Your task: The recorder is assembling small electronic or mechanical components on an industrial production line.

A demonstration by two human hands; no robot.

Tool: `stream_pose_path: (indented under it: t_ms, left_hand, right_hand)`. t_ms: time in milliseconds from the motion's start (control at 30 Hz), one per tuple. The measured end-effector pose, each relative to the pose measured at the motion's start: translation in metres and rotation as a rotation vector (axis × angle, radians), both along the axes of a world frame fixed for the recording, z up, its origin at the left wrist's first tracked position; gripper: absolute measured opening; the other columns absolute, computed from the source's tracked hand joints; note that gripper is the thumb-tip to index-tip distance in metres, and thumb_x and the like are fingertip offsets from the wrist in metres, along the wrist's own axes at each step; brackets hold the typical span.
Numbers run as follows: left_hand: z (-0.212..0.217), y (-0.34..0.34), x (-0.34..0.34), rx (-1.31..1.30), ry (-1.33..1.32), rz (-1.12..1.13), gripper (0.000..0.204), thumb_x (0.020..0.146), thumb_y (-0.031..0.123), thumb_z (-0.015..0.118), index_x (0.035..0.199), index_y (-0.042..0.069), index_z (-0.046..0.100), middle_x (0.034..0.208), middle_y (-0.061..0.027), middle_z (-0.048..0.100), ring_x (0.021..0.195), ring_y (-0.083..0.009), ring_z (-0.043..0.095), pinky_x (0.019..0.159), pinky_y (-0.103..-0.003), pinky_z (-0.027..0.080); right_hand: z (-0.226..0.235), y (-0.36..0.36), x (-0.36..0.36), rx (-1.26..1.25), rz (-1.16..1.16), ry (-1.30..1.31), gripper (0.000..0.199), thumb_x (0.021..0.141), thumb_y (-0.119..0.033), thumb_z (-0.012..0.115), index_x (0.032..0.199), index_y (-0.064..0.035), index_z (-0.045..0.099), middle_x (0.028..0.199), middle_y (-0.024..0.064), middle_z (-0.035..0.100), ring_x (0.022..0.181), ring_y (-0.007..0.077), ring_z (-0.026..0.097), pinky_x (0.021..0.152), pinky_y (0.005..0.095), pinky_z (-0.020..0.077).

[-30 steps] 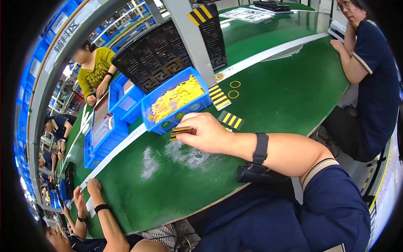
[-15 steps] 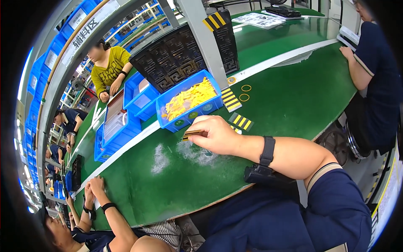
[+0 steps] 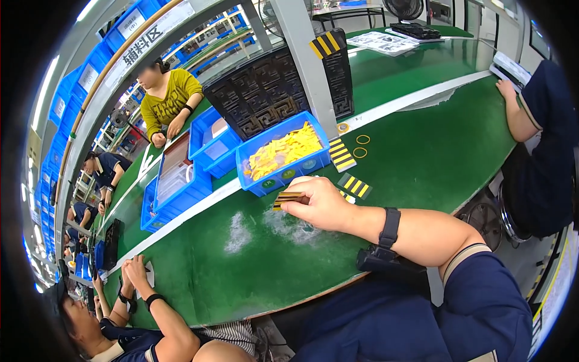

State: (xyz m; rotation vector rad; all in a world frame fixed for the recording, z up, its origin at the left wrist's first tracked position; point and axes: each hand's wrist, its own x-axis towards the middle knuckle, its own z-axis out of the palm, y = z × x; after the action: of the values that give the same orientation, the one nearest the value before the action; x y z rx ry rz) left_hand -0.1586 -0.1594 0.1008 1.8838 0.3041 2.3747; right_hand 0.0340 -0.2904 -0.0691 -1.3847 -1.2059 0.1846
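The right hand lies on the green worktop, its grip pinched narrow on a small stack of strips, dark with yellow edges, held level just above the surface, just in front of the nearest blue bin. The left hand is not in view, so its grip cannot be told. A black wristband sits on the right forearm.

What could go wrong, as a judgement: the stack is held by the fingertips at one end only, so the strips could fan out or slide apart if the pinch slackens. The bin's front wall is close ahead of the stack (a nudge forward could knock the free ends against it). Loose pieces lying beside the hand could also be swept aside by the wrist.

Counted: one blue bin heaped with yellow pieces, too many to number; two more blue bins and further left. Two striped black-and-yellow pieces lie flat on the worktop, one by the bin's corner and one just beside the hand. Three small yellow rings lie near them. Two black trays stand upright behind the bins, either side of a post. Other people work nearby: one in a yellow top across the worktop, one's hands at lower left, another's arm at right.
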Motion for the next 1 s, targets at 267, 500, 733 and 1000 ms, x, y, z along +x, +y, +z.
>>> stream_pose_path:
  t_ms: [267,500,733,1000]
  left_hand:
    - [0.0,-0.004,-0.005,-0.024,-0.032,0.079,0.028,0.083,0.014,0.043,0.102,-0.006,0.046,0.098,-0.0213,0.052,0.091,-0.0262,0.053,0.082,-0.04,0.045]
    - [-0.031,-0.058,-0.047,-0.021,-0.051,0.208,0.03,0.084,0.015,0.042,0.103,-0.007,0.046,0.099,-0.0221,0.051,0.092,-0.027,0.053,0.083,-0.041,0.044]
    - [-0.09,-0.02,0.056,-0.584,0.735,-0.636,0.021,0.075,0.005,0.062,0.095,0.001,0.06,0.085,-0.0032,0.06,0.075,-0.01,0.054,0.071,-0.023,0.044]
    - [-0.149,-0.004,0.085,-0.926,0.946,-0.934,0.023,0.075,0.003,0.063,0.098,0.0,0.057,0.083,-0.0033,0.058,0.074,-0.0077,0.054,0.068,-0.02,0.045]
  right_hand:
    - [0.001,0.0,-0.003,-0.018,-0.008,0.08,0.015,0.073,-0.014,0.06,0.081,-0.0014,0.062,0.068,0.0106,0.055,0.06,0.0209,0.055,0.057,0.0306,0.0442]
    - [-0.002,0.004,0.002,0.021,0.015,0.297,0.014,0.074,-0.012,0.061,0.08,0.0005,0.061,0.064,0.0064,0.055,0.056,0.0117,0.053,0.053,0.0272,0.0429]
    - [-0.003,0.003,0.008,-0.008,0.155,0.524,0.03,0.081,-0.006,0.057,0.11,0.0,0.051,0.084,0.0027,0.059,0.068,0.006,0.055,0.059,0.0211,0.0464]
    - [-0.003,0.004,0.013,-0.126,0.078,0.271,0.038,0.081,-0.002,0.057,0.117,-0.0016,0.046,0.09,0.0024,0.058,0.07,0.0047,0.053,0.06,0.0192,0.045]
